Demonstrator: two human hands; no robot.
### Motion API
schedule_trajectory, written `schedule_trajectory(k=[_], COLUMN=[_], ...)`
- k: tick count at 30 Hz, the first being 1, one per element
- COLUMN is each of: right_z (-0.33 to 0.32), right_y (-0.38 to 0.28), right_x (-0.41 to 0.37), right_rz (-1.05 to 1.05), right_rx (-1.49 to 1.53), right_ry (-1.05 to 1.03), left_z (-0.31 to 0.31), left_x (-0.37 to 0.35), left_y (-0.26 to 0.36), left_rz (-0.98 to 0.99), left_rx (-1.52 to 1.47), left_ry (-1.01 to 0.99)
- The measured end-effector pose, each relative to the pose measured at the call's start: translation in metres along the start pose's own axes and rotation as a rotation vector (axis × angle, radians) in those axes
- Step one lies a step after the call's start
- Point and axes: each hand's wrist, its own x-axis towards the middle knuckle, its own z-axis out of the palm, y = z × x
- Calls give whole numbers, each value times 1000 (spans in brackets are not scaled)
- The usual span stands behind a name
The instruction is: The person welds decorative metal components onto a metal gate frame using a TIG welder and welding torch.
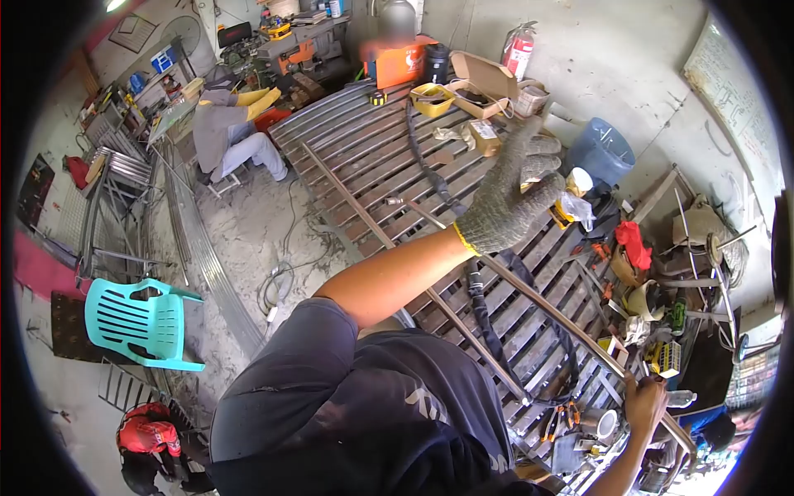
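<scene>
My left hand (513,194), in a grey knit glove with a yellow cuff, is raised over the slatted metal table (389,157). Its fingers are apart and partly bent, with nothing visible in them. At lower right my bare right hand (645,403) wraps around a long metal bar (550,310). This bar slants across the table and passes behind my left forearm. A second long bar (351,197) lies roughly parallel to it. Between the two bars runs a black sleeved cable (478,306). Orange-handled pliers (550,423) lie on the table near my right hand.
Yellow container (431,100), open cardboard box (480,91) and blue bin (600,153) stand at the far side. Tools and a red cloth (633,245) clutter the right. A turquoise chair (141,322), a seated person (227,132) and a person in red (149,434) are on the left.
</scene>
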Motion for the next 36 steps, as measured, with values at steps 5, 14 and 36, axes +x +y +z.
schedule_trajectory(k=[5,14,36], right_z=[31,82,157], right_y=[1,-20,-39], right_x=[4,8,-30], right_rz=[103,198,456], right_rx=[161,531,673], right_ry=[34,157,121], left_z=[-24,-122,-116], left_x=[-40,-92,-59], left_y=[-15,-62,-107], left_rz=[-35,-78,-619], left_rx=[261,773,-55], left_ry=[-116,107,9])
